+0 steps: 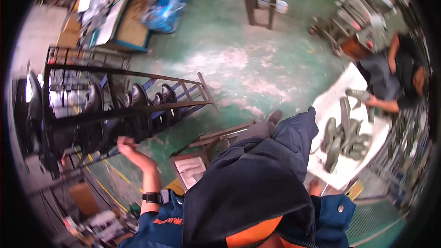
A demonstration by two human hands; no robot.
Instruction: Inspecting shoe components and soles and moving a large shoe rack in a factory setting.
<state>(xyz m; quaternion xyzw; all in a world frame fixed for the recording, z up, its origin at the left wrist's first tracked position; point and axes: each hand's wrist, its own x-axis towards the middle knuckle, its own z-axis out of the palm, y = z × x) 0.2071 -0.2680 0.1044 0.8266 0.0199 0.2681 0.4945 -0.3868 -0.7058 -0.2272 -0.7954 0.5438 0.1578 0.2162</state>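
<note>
Hands well apart. Left hand (128,146) is raised, fingers loosely bent, nothing visible in it; it's at the near edge of the dark metal rack (82,119), contact can't be told. Right hand (315,187) is mostly cut off by the sleeve, just beside the near left edge of the white-topped desk (328,96); can't tell if it grips anything.

Black shoes (138,95) stand along the rack, some toe up, up to near its right end. Grey-green shoe parts (351,131) lie loosely piled mid-desk, toward the near edge. Co-worker's hand (372,101) holds another part at the far right edge.

Risks, judged: a careless left-hand swing could bump the rack's bar or tip a shoe; the right sleeve or dark apron (257,174) could drag the desk edge and slide parts off. The wooden frame (190,149) by the legs could trip the wearer on a turn.

Beyond: green floor (220,94), blue plastic bag (166,9) by a workbench.
</note>
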